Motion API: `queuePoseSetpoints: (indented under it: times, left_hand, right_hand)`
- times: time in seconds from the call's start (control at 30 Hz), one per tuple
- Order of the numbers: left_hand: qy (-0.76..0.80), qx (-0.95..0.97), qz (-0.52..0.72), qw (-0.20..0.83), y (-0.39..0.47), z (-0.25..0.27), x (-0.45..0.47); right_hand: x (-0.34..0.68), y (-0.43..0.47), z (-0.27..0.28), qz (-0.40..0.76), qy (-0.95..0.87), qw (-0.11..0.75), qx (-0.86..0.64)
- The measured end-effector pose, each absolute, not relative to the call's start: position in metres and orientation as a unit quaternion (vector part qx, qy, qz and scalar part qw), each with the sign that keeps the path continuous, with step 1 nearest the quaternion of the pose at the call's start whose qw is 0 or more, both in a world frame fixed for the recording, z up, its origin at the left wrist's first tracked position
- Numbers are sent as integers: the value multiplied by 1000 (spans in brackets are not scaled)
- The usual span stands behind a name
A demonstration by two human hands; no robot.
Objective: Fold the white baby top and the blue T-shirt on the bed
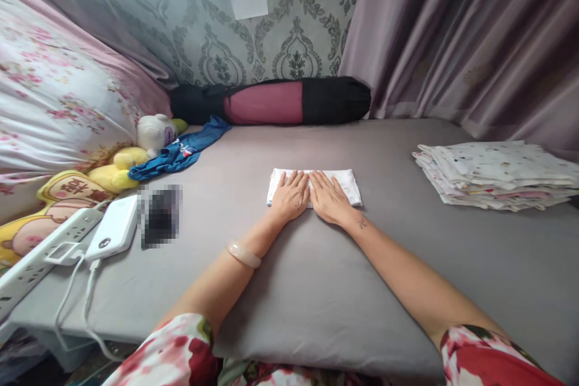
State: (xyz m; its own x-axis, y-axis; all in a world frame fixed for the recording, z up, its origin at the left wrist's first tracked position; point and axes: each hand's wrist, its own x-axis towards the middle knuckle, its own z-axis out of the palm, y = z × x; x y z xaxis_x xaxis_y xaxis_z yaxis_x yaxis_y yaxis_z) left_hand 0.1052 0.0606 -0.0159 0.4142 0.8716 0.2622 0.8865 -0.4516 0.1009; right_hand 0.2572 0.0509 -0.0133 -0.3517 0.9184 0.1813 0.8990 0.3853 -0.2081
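1. Both hands lie flat, palms down and fingers spread, on a small folded white cloth (pixel 315 186) at the middle of the grey bed sheet (pixel 316 289). The left hand (pixel 289 196) and the right hand (pixel 330 198) sit side by side, thumbs nearly touching. Neither pinches or grips anything; they press on the fabric.

2. The cloth is a narrow rectangle lying crosswise before the person. Its edges look even. Judged from its shape, the folding of this piece is finished or nearly so, and the hands are smoothing it.

3. A stack of folded cloths (pixel 497 175) of similar pale printed fabric rests on the sheet well to the right. It is several layers high and roughly squared. This reads as work already completed.

4. The cloth under the hands is well apart from that stack, so it is not yet added to it.

5. I see no unfolded pile of the same fabric. How many pieces remain cannot be told from here.

6. A crumpled blue garment (pixel 183 151) lies at the far left, unfolded, beside plush toys (pixel 136 160) and a floral pillow (pixel 54 90).

7. A white power bank (pixel 114 228) and a power strip (pixel 40 253) sit at the near left edge, cables trailing.

8. A black and maroon rolled bag (pixel 271 101) lies along the wall; curtains (pixel 474 42) hang to the right.

9. The left wrist carries a pale bangle (pixel 243 253).
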Motion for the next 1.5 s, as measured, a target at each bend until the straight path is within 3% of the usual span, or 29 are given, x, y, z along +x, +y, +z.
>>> queuePoseSetpoints:
  times: [0.27, 0.63, 1.0, 1.5]
  left_hand:
    - [-529, -842, -105, 8, 62, -22, 106]
    - [-560, -808, -172, 60, 57, -12, 104]
    - [-587, -803, -98, 23, 62, -16, 101]
    - [-608, -772, -170, 68, 62, -17, 93]
  right_hand:
    - [256, 50, -18, 42, -819, 130, -557]
    - [262, 49, -4, 15, -784, 141, -605]
    - [263, 50, -7, 46, -778, 75, -622]
    - [275, 51, 0, 9, -759, 68, -647]
